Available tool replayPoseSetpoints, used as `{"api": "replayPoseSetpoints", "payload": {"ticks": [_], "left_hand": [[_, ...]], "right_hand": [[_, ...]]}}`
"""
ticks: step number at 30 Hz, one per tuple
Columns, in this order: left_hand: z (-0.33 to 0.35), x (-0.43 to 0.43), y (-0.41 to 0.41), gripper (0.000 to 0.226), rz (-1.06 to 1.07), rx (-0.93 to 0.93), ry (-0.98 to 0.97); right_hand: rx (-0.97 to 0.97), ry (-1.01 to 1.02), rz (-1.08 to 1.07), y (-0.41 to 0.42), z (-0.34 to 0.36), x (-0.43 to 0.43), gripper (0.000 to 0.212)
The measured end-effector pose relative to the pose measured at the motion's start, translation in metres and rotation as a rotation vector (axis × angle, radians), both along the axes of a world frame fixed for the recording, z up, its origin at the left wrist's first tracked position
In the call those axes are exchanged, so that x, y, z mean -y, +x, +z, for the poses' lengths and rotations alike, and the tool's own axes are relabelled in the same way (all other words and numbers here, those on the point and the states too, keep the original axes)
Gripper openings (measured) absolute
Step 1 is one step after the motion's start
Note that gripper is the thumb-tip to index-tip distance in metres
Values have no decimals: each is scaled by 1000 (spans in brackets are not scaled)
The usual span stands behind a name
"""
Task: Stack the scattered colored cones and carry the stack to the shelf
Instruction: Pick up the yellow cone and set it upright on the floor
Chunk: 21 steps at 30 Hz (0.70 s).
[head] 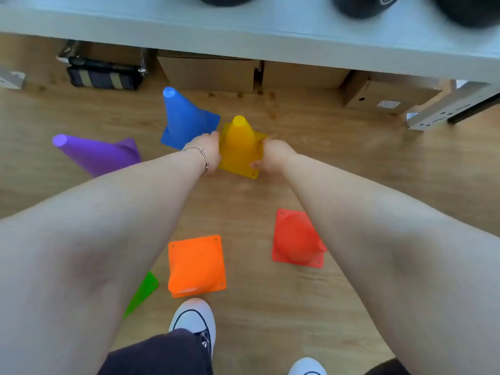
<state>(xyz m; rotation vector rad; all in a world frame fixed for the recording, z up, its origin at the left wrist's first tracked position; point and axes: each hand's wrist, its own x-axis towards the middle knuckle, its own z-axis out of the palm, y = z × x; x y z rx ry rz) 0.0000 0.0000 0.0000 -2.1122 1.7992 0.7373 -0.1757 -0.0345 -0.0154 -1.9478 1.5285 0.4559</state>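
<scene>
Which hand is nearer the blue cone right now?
Left. The left hand grips the yellow cone's left edge, right beside the blue cone; the right hand is on the far side.

3 cardboard boxes (208, 73) and a striped bag (104, 75) on the wood floor (351, 163); 3 dark balls (359, 5) above.

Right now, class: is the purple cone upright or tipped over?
Tipped over. The purple cone lies on its side on the floor, tip pointing left.
</scene>
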Motion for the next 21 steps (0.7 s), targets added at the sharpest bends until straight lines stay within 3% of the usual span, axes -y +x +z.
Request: {"api": "replayPoseSetpoints", "payload": {"ticks": [9, 15, 21], "left_hand": [[2, -10, -13, 44, 55, -192, 10], [18, -7, -23, 46, 114, -277, -81], [49, -12, -25, 47, 235, -373, -276]], "right_hand": [[56, 24, -161, 3, -5, -14, 68], [187, -35, -233, -16, 12, -9, 71], [294, -109, -140, -40, 66, 1, 77]]}}
